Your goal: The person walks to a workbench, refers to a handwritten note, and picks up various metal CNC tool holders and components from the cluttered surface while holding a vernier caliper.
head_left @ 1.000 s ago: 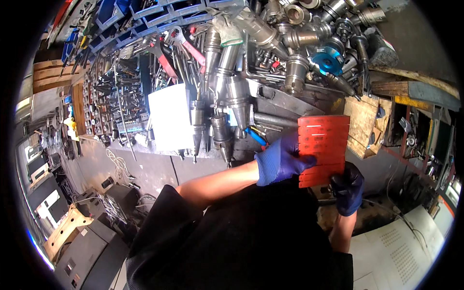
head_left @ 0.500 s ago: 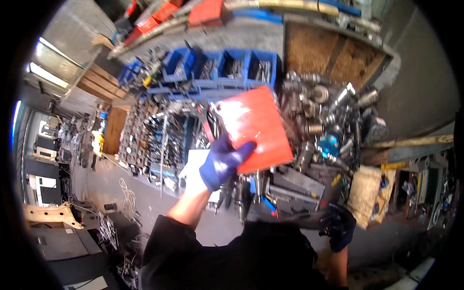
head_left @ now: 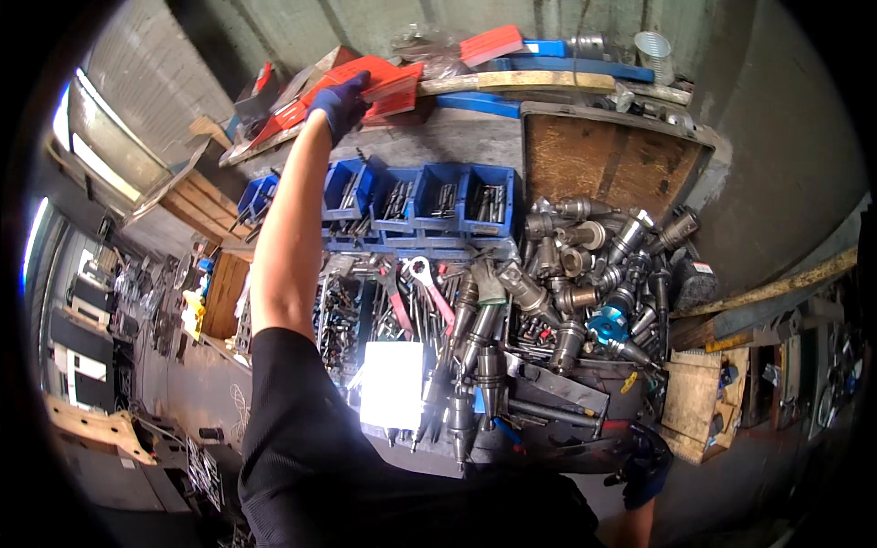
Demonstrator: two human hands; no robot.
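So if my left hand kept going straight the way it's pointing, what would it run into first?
Your left hand already grips the red tray on the top shelf. Pushed on, it would probably meet the red and blue boxes beyond, though depth is unclear.

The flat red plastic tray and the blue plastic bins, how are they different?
The flat red plastic tray is red and shallow; the blue plastic bins are blue and deep. The tray lies high on the top shelf with the gloved left hand on it; the bins sit lower in a row, untouched. The bins hold metal bits; the tray's contents cannot be seen. Both look like plastic.
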